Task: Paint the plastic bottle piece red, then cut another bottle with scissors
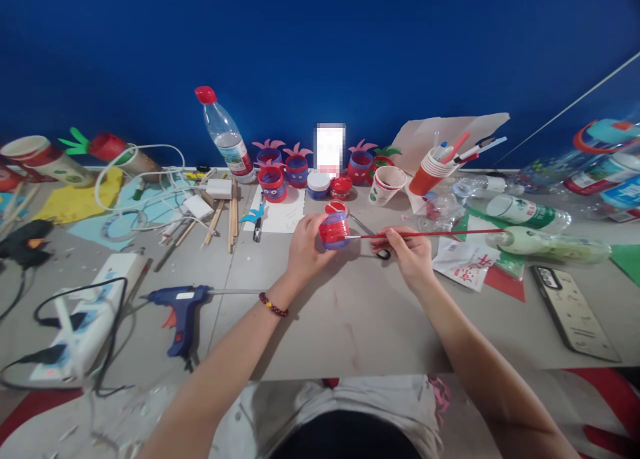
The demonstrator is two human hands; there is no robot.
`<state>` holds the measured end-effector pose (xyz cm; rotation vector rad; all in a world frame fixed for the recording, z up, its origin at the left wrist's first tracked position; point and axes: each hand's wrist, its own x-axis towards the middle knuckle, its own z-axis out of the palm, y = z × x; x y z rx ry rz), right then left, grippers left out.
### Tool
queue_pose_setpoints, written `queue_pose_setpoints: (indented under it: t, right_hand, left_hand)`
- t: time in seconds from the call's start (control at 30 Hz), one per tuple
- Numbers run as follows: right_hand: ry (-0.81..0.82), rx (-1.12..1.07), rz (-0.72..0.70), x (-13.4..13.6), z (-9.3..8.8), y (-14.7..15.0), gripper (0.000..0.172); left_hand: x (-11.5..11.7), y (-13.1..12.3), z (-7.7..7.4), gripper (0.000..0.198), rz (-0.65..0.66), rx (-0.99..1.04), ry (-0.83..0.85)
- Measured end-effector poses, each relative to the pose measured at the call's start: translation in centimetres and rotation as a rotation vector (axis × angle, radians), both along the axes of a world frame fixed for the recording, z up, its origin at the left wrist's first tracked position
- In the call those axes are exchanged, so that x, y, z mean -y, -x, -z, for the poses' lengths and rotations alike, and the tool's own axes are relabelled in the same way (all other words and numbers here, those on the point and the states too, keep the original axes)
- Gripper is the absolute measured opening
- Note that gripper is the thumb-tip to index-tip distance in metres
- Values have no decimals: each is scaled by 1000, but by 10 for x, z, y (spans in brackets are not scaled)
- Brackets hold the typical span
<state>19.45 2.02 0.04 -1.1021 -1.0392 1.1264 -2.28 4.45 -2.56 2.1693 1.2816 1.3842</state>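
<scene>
While gripping cup [333, 231] in left hand [304, 249] and brush [440, 234] in right hand [411, 251], appears partway through painting it red, leaving purple at both ends.

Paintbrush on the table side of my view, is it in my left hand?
No, the right hand holds the paintbrush, while the left hand holds the red-and-purple container.

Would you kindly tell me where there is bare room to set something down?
The widest bare patch of table lies on the near side of the left hand and right hand, between the forearms. Another lies between the right forearm and the phone. It is crowded around the power strip, along the painted cups behind, and among the bottles at right.
</scene>
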Motion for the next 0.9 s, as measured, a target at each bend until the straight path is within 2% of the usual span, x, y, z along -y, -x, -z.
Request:
queue_pose_setpoints:
  t: [0.27,0.47,0.67,0.8,0.9]
  right_hand:
    - [-53,79,80,-3,-9,-5,42]
    - [-86,21,141,-9,3,-16,36]
    - [-19,-55,52,-7,11,-12,34]
    - [7,-30,-4,-2,7,-2,39]
    - [-4,10,8,-1,3,1,43]
  left_hand:
    - [0,1,3,54,-29,27,5]
    - [-1,2,5,55,-41,35,4]
    - [0,0,2,49,-11,-6,4]
    - [0,-1,2,46,17,-53,13]
    - [0,0,4,48,24,-68,10]
